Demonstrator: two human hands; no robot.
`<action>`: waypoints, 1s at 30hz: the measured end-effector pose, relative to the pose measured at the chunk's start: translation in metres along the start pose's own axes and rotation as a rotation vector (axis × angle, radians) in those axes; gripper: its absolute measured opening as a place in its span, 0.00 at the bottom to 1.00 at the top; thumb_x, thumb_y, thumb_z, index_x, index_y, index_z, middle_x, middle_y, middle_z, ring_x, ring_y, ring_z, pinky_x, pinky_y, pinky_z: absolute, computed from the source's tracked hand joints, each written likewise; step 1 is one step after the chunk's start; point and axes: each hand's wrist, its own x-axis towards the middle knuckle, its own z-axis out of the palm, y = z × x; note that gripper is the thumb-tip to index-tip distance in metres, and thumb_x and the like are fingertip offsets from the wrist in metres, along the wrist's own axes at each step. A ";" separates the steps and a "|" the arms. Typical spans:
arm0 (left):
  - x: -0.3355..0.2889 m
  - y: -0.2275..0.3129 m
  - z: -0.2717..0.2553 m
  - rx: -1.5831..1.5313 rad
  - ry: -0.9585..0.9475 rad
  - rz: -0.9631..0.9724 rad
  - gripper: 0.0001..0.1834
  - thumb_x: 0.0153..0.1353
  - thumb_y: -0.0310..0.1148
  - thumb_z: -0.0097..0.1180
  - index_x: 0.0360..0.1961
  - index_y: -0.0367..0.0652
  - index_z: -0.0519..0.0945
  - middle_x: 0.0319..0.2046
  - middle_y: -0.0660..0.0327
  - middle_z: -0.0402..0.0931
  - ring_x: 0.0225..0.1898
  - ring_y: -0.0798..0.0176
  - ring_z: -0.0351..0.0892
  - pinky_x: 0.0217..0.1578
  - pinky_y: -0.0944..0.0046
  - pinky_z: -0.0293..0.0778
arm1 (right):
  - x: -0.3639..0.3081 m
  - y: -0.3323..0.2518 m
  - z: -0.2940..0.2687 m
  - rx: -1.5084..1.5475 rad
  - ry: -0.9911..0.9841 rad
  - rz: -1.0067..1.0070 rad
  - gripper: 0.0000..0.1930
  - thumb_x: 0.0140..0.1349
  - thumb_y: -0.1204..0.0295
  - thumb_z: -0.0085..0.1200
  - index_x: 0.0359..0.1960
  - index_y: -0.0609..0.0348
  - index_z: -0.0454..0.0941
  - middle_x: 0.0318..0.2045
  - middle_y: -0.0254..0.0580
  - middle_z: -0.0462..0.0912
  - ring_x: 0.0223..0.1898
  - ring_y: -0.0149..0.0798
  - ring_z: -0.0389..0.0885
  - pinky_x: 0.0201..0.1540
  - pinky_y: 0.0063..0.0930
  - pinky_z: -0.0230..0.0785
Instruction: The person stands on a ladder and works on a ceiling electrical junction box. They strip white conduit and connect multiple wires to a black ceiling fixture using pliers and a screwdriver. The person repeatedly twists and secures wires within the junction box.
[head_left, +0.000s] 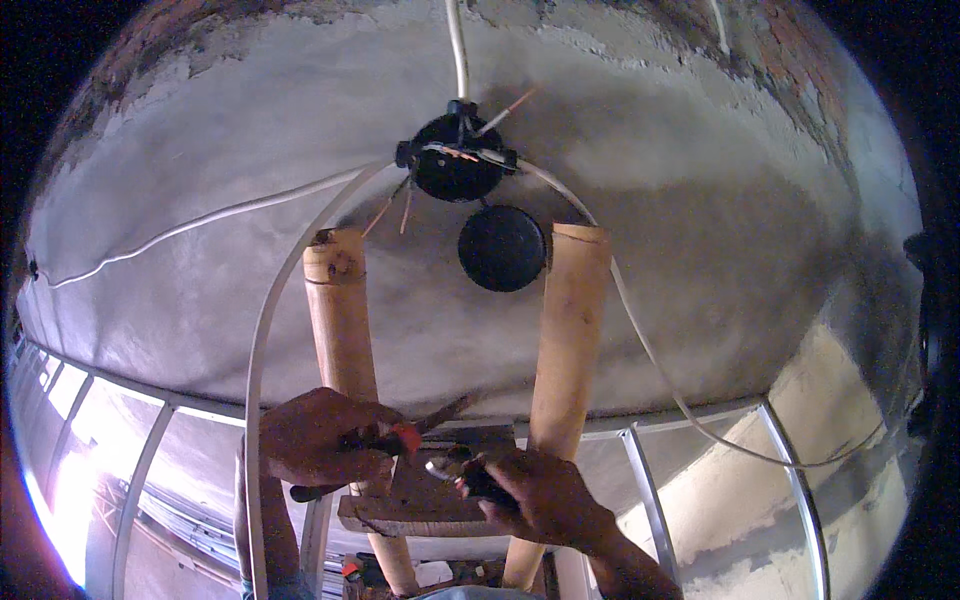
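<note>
My left hand (320, 440) is closed around a knife-like tool (445, 411) with a red and black grip and a long dark blade pointing up to the right. A dark handle end shows below that fist. Across from it, my right hand (545, 490) is closed on what look like pliers (475, 480) with dark and red handles; their shiny head points left. Both hands are in front of a wooden ladder. Above them, a round black junction box (455, 160) has cables entering and bare copper ends sticking out. Its round black lid (502, 248) hangs just below.
Two round wooden ladder rails (570, 330) rise below the box, joined by a wooden step (410, 515). A white cable (262, 350) loops down past my left arm; another cable (690, 410) sags to the right. Metal framing (650, 490) stands along the lower wall.
</note>
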 end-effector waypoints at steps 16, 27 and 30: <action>0.094 0.079 0.081 -0.033 0.992 0.689 0.32 0.66 0.42 0.61 0.62 0.32 0.67 0.44 0.49 0.78 0.43 0.44 0.79 0.47 0.48 0.74 | 0.019 -0.018 -0.041 1.159 0.398 0.034 0.34 0.61 0.65 0.65 0.66 0.53 0.63 0.60 0.40 0.75 0.56 0.37 0.76 0.58 0.35 0.71; 0.132 0.047 -0.053 0.404 1.484 0.651 0.19 0.58 0.33 0.65 0.51 0.43 0.82 0.48 0.56 0.80 0.53 0.49 0.76 0.55 0.51 0.71 | 0.014 -0.031 -0.175 0.536 0.354 0.458 0.30 0.59 0.72 0.61 0.65 0.63 0.71 0.46 0.45 0.86 0.45 0.39 0.85 0.49 0.34 0.77; 0.139 0.045 -0.090 0.475 1.384 0.785 0.15 0.57 0.35 0.65 0.46 0.45 0.85 0.46 0.57 0.80 0.52 0.50 0.76 0.54 0.53 0.72 | 0.035 -0.030 -0.207 0.388 0.224 0.481 0.27 0.63 0.74 0.58 0.64 0.65 0.71 0.49 0.49 0.86 0.44 0.39 0.85 0.51 0.33 0.76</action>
